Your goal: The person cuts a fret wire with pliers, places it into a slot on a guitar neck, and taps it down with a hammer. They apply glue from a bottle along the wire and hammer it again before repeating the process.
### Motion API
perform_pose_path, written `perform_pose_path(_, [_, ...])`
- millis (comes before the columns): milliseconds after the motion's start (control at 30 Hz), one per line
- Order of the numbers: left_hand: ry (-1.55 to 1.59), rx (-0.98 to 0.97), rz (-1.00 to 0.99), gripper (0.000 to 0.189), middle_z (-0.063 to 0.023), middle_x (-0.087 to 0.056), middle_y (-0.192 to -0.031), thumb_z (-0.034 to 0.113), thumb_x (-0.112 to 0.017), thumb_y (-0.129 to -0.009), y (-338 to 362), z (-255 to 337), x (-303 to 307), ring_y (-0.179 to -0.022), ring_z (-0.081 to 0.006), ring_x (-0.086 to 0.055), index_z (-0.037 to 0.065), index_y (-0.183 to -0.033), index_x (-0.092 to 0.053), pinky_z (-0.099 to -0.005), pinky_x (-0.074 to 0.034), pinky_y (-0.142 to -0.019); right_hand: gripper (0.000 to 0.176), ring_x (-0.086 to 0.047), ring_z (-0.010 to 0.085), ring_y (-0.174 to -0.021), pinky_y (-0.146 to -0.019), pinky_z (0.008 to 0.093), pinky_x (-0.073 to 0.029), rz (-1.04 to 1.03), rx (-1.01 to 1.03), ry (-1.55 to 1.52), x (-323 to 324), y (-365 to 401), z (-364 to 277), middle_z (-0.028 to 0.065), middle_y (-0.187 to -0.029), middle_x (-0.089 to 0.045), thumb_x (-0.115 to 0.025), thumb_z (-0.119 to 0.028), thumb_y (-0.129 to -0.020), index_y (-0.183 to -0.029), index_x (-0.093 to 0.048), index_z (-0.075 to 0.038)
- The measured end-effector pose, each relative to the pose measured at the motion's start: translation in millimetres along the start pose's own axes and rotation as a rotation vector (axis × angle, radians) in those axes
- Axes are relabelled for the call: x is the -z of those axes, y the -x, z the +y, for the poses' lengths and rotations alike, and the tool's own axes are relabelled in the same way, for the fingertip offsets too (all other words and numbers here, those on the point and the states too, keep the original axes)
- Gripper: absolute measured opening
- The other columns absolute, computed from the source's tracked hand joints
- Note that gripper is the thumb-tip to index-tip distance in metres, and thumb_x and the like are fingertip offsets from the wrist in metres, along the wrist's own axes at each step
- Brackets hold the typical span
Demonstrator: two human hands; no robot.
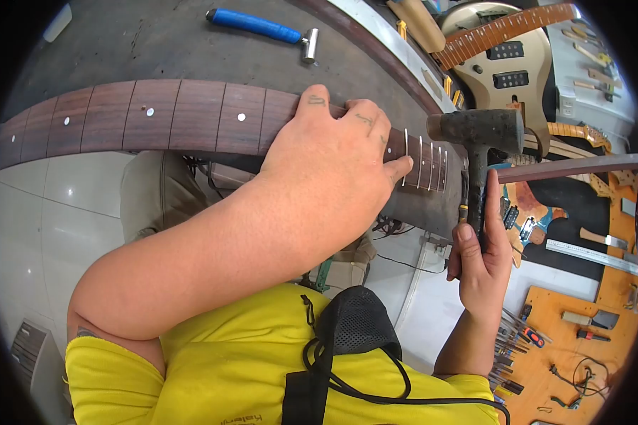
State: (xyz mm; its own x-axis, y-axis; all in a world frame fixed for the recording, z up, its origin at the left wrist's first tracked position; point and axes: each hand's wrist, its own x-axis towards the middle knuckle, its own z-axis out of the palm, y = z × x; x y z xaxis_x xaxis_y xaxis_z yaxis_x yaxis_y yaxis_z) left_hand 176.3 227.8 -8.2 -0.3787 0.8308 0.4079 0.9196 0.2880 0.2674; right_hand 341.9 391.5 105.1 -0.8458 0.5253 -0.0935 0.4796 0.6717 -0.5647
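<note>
A dark wooden guitar neck (198, 117) runs across the bench edge, its fretboard dotted with white inlays. Several silver fret wires (420, 163) sit across its right end; the slots further left look bare. My left hand (329, 149) grips the neck just left of those wires, fingers curled over the far edge and thumb pointing toward them. Raised to the right of the neck's end, my right hand (483, 265) is closed round the handle of a dark-headed mallet (475, 127), its index finger stretched along the handle. The mallet's head is apart from the frets.
A small hammer (262, 27) with a blue handle lies on the grey bench (135, 42). Beyond the bench's right edge are a cream guitar body (532, 60) and other necks. An orange wooden tool board (553, 347) and several hand tools are at the lower right.
</note>
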Motion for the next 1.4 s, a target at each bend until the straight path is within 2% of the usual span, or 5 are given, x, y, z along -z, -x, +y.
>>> perform_pose_path(500, [0.002,-0.018,-0.003,0.039,-0.0116,-0.068,-0.123,0.026,-0.062,-0.099,0,0,-1,-0.124,-0.0262,-0.058,0.020,-0.137,-0.070,-0.0536,-0.042,-0.101,0.069,-0.041,0.0024,-0.051,-0.044,0.0197,-0.038,-0.057,-0.006,0.063,-1,3,-4,0.0011,-0.093,-0.064,-0.055,-0.004,-0.105,-0.168,-0.027,-0.009])
perform_pose_path(700, [0.004,-0.008,-0.004,0.038,-0.0106,-0.068,-0.122,0.026,-0.061,-0.099,1,-1,-3,-0.123,-0.0254,-0.058,0.020,-0.136,-0.071,-0.0525,-0.042,-0.101,0.069,-0.042,0.0021,-0.051,-0.044,0.0195,-0.037,0.091,0.054,-0.059,-6,6,-3,-0.0025,-0.081,-0.058,-0.054,-0.001,-0.103,-0.167,-0.029,-0.008])
perform_pose_path(1200, [0.010,-0.033,-0.051,0.034,-0.0087,-0.068,-0.120,0.028,-0.061,-0.101,0,-4,2,-0.123,-0.0247,-0.058,0.025,-0.134,-0.073,-0.0523,-0.043,-0.100,0.069,-0.042,0.0024,-0.052,-0.046,0.0193,-0.038,-0.049,0.008,0.058,-2,8,3,-0.0026,-0.078,-0.054,-0.051,-0.002,-0.104,-0.168,-0.026,-0.007])
perform_pose_path(1267, [0.028,-0.028,-0.077,0.034,-0.0085,-0.068,-0.120,0.028,-0.061,-0.102,1,-4,2,-0.123,-0.0246,-0.057,0.025,-0.133,-0.073,-0.0526,-0.043,-0.101,0.071,-0.044,0.0028,-0.060,-0.053,0.0205,-0.041,0.010,-0.027,-0.031,3,12,-1,0.0009,-0.110,-0.068,-0.054,0.003,-0.103,-0.168,-0.027,-0.009])
perform_pose_path(1400, [0.029,-0.039,-0.066,0.032,-0.0080,-0.068,-0.120,0.028,-0.060,-0.103,1,-4,4,-0.121,-0.0245,-0.058,0.025,-0.132,-0.074,-0.0529,-0.043,-0.102,0.071,-0.045,0.0018,-0.065,-0.053,0.0202,-0.041,0.003,0.033,0.000,-1,14,8,0.0012,-0.121,-0.067,-0.054,0.004,-0.102,-0.167,-0.028,-0.007])
